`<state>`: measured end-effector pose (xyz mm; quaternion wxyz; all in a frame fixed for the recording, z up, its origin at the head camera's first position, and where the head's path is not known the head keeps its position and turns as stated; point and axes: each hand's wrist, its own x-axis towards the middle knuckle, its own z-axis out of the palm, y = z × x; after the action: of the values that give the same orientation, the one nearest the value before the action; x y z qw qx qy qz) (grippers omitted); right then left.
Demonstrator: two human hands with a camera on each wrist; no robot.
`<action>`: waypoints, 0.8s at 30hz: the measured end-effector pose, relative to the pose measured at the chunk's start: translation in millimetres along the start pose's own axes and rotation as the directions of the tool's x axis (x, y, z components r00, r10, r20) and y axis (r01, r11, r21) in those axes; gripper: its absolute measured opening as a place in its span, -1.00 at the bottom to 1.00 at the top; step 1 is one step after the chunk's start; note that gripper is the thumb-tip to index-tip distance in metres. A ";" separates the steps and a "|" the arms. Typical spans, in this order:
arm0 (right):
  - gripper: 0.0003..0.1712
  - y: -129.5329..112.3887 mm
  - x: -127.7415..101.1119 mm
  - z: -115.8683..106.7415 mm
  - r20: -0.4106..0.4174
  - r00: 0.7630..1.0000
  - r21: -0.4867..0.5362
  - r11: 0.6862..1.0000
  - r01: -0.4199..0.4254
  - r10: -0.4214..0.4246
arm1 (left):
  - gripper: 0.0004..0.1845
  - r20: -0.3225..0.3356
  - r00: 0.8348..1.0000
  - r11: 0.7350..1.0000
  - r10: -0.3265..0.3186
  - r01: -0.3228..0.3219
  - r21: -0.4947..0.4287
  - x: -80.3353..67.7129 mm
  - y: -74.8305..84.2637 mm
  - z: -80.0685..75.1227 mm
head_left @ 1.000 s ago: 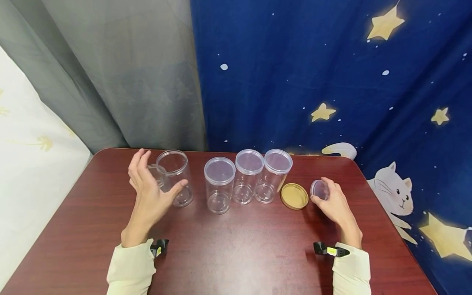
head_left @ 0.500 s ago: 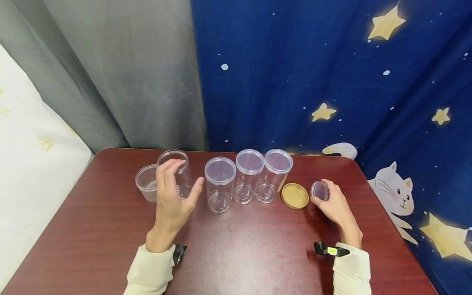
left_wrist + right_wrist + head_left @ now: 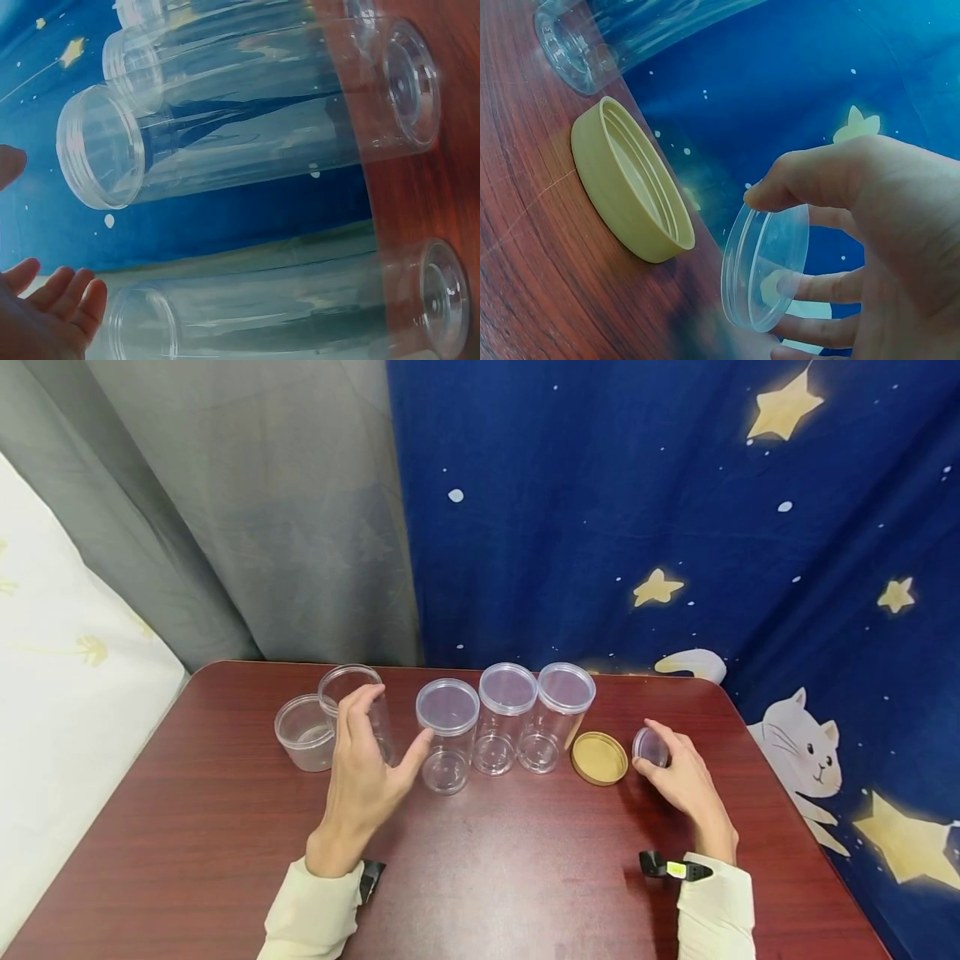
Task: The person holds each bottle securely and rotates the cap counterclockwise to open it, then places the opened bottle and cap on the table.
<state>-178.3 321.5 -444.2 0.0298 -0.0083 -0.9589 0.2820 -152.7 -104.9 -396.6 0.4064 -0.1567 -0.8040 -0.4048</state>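
Reddish-brown wooden table (image 3: 487, 860) against starry blue curtain (image 3: 637, 510).

Cream long sleeves (image 3: 315, 910), black wrist-worn cameras (image 3: 670, 867)

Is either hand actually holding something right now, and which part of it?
Yes. The right hand pinches a small clear lid by its rim, thumb on top and fingertips below. The left hand holds nothing; it is spread open near the open jar.
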 end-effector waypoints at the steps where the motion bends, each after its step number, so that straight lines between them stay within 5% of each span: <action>1: -0.20 -0.3 0.0 -0.2 0.001 1.000 -0.001 1.000 -0.001 0.001 | -0.23 0.005 1.000 1.000 -0.004 0.004 -0.001 -0.1 0.5 -0.2; 6: -0.22 -1.2 -0.7 -0.4 -0.003 1.000 0.001 1.000 -0.016 0.016 | -0.20 0.100 0.994 0.999 -0.046 0.045 0.014 -3.2 0.8 2.4; 10: -0.23 -0.2 -1.4 0.0 -0.022 1.000 0.009 1.000 -0.019 0.019 | -0.10 0.197 0.973 0.993 -0.119 0.112 0.047 -7.7 -0.6 8.1; 18: -0.24 1.1 -1.5 1.0 -0.033 0.999 0.053 0.998 -0.034 0.036 | 0.11 0.370 0.876 0.948 -0.309 0.316 0.044 -15.0 -4.4 18.3; 24: -0.22 -0.4 -1.3 -0.3 -0.034 0.997 0.081 0.994 -0.070 0.072 | 0.14 0.436 0.812 0.913 -0.389 0.402 0.065 -19.7 -7.1 24.3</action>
<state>-177.0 321.3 -443.8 0.0376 -0.0463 -0.9453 0.3208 -157.3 -88.9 -424.0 0.1186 -0.0797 -0.8833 -0.4465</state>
